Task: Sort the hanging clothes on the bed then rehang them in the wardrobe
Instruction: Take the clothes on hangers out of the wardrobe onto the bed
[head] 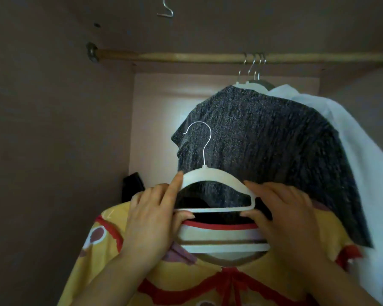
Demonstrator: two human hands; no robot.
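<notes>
Both hands clasped the white hanger (210,174), left hand (155,217) and right hand (283,217) at opposite ends, likely steadying it over the yellow garment (208,283), well below the wardrobe rail (186,56), beside a hung grey sweater (263,140).
</notes>
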